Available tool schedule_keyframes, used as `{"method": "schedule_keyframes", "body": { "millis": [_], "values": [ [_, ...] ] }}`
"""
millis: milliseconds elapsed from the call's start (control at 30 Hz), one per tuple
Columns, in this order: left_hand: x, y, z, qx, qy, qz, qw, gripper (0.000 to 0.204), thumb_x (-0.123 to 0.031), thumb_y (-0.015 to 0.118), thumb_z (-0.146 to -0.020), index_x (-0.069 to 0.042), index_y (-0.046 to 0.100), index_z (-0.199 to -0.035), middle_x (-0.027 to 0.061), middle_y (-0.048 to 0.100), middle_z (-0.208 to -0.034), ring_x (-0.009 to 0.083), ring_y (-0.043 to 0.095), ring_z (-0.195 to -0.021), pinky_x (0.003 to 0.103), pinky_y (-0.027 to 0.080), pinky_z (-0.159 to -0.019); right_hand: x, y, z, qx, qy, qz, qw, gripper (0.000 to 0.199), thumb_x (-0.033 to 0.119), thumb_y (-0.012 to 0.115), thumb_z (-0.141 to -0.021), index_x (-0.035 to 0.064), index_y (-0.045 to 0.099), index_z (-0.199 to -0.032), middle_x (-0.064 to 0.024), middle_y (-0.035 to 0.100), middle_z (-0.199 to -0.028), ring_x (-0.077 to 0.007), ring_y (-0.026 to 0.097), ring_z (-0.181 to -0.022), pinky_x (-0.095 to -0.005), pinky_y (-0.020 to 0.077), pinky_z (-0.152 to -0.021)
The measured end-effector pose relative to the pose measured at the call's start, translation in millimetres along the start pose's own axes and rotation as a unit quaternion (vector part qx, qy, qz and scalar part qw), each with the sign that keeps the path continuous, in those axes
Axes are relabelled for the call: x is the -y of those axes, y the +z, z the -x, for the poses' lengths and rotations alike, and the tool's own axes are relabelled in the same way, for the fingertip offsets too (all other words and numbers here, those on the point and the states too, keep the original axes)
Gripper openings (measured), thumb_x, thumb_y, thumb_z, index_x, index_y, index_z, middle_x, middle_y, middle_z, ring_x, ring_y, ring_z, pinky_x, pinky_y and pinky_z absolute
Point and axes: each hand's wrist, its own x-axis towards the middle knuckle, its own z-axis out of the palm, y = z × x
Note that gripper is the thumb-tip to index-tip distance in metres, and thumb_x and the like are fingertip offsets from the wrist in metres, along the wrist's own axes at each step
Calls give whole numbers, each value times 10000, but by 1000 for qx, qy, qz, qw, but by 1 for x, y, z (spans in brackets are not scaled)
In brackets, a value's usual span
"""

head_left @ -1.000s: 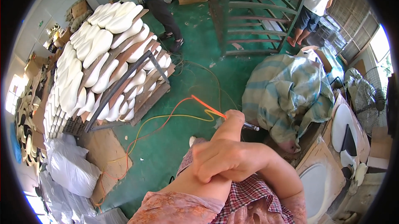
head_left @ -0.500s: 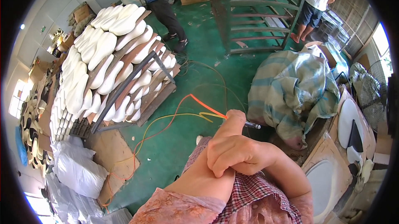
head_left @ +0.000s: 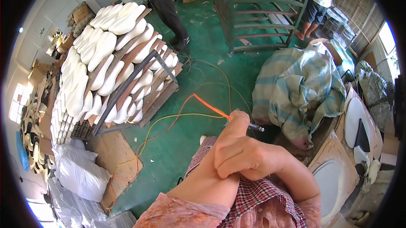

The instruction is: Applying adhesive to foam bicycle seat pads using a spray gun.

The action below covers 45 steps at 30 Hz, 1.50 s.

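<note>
Resting a curled right hand [head_left: 243,156] on the left forearm [head_left: 207,183], can't tell if pinching
Clutching a dark rod [head_left: 256,127] in the left hand [head_left: 240,119] farther out, aiming it lengthwise right and kinda down, hiding the rest from view, with orange hose [head_left: 212,108] off leftward.

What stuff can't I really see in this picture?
All in the head view:
Whether the orange hose joins the metal tube: the left hand hides that spot.
Anything under the striped sheet: its folds cover it.
The head of the person in the blue shirt: cut off by the top edge.
</note>
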Motion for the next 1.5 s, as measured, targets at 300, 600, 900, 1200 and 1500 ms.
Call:
{"method": "schedule_keyframes", "body": {
  "millis": [300,600,900,1200,1500],
  "values": [
    [-11,-13,7,44,10,5,999,303,-124,601,-765,-117,658,-1062,67,621,-1131,224,596,-1046,345,495,-823,-9,16,-12,-22,-28,-88,996,218,-137,482,-642,-10,547,-807,-110,553,-797,-286,517,-771,-347,433,-680],
    [-8,-4,-8,15,10,12,1000,323,-125,624,-734,-108,659,-1054,85,621,-1122,233,595,-1045,349,493,-833,3,3,24,-73,30,35,996,275,-148,487,-594,-24,603,-809,-119,587,-829,-302,547,-764,-380,460,-693],
    [1,-21,2,25,-15,25,999,285,-127,626,-745,-123,670,-1026,72,631,-1106,228,603,-1031,343,495,-823,-8,-5,32,-103,238,256,931,356,-101,463,-777,-31,517,-1122,-172,548,-1086,-341,499,-1070,-449,322,-1004],
    [4,-55,-2,21,-36,106,993,309,-111,577,-727,-75,654,-1024,133,620,-1089,272,595,-1024,366,481,-835,32,20,16,35,-23,-4,999,540,334,379,-944,-22,333,-1348,-213,298,-1411,-388,241,-1325,-497,168,-1073],
    [-3,-88,10,-109,-64,223,967,221,-117,590,-712,-22,672,-894,155,658,-902,280,648,-856,359,500,-698,-64,-34,132,-220,312,564,732,340,167,659,-693,62,596,-1009,-121,584,-1039,-304,510,-1053,-440,377,-907]
  ]
}}
